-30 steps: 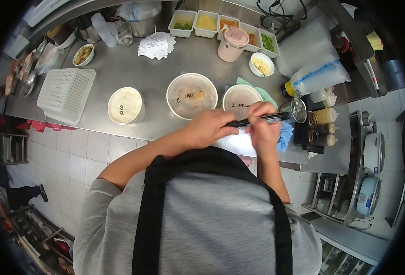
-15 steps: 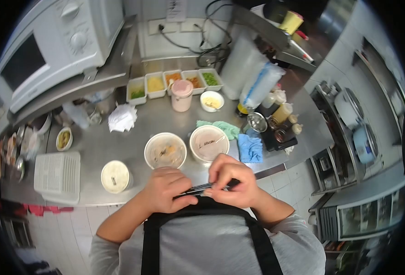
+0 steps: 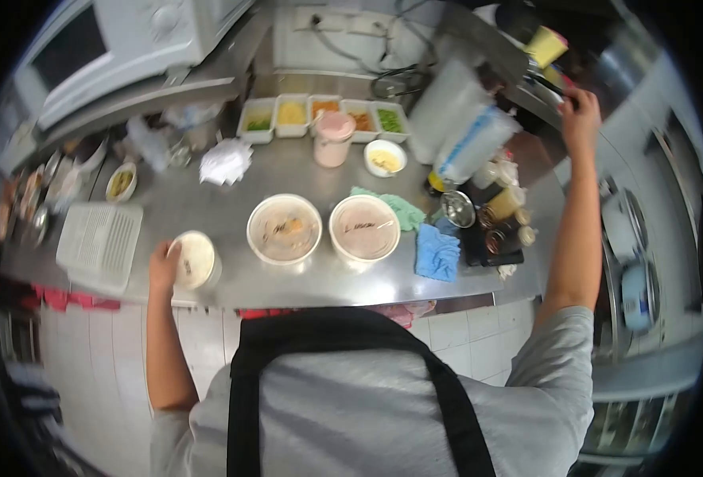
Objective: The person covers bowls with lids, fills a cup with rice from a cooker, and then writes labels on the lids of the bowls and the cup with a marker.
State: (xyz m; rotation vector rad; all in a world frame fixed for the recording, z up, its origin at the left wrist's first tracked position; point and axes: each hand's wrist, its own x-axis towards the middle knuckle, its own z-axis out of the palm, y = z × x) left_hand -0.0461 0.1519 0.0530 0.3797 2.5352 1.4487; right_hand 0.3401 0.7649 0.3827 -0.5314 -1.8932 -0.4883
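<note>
At the left of the counter, my left hand [image 3: 163,264] is curled around the side of a round tub [image 3: 197,256] with a pale lid and dark writing. My right hand [image 3: 580,123] is raised far to the right, at the metal shelf. Its fingers are closed on a slim black pen-like item [image 3: 547,84], just below a yellow container [image 3: 546,46]. Two larger lidded tubs stand mid-counter: one with an orange patch under its clear lid [image 3: 285,229], and one with dark writing on its lid [image 3: 364,229].
Behind are several white trays of chopped food [image 3: 292,116], a pink-lidded jar [image 3: 334,139] and a small bowl [image 3: 385,158]. To the right lie a blue cloth [image 3: 437,253] and bottles [image 3: 506,205]. A white plastic basket [image 3: 99,245] sits left, and a microwave [image 3: 113,48] overhangs.
My hands have parted from in front of my chest, where they held a thin black item together. The left moved to the left tub; the right rose to the shelf.
</note>
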